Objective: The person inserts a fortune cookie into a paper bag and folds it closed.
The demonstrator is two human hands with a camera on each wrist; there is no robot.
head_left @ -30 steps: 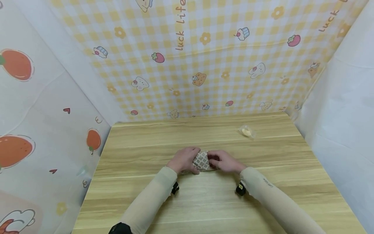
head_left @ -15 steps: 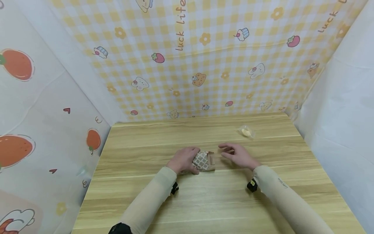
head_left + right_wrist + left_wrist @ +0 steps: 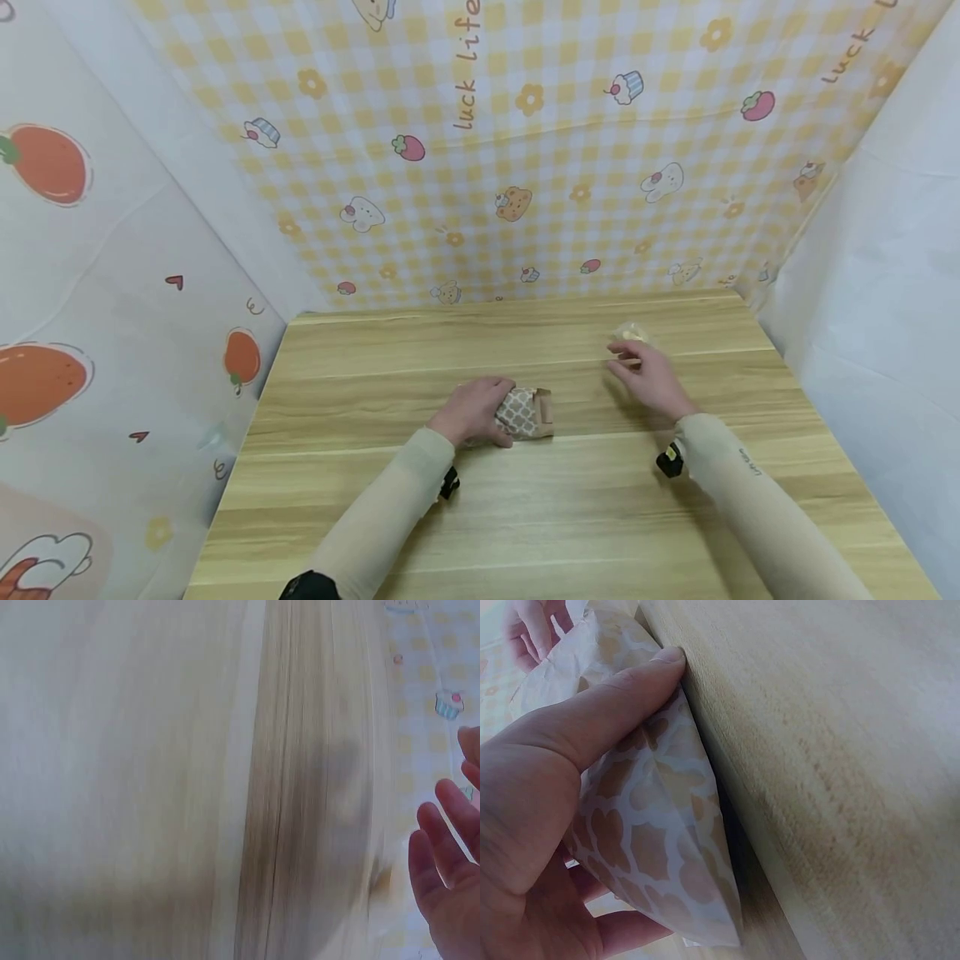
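A small paper bag (image 3: 517, 414) with a brown-and-white lattice print lies on the table, its open brown mouth facing right. My left hand (image 3: 468, 408) grips its left part. In the left wrist view the thumb presses across the patterned paper (image 3: 649, 847), with the other fingers on the far side. My right hand (image 3: 651, 381) is just in front of a small clear packet (image 3: 632, 332) with something pale yellow inside, partly covered by the fingers. In the right wrist view the right hand (image 3: 450, 870) has spread, relaxed fingers with nothing between them. Whether it touches the packet, I cannot tell.
The wood-grain table (image 3: 555, 517) meets a yellow checked cloth (image 3: 480, 250) at its back edge. White sheeting with fruit prints (image 3: 150, 333) stands on the left, plain white sheeting (image 3: 870, 292) on the right.
My right hand has left the mouth of the paper bag and moved right and away from me, up to the clear packet. My left hand has stayed on the bag.
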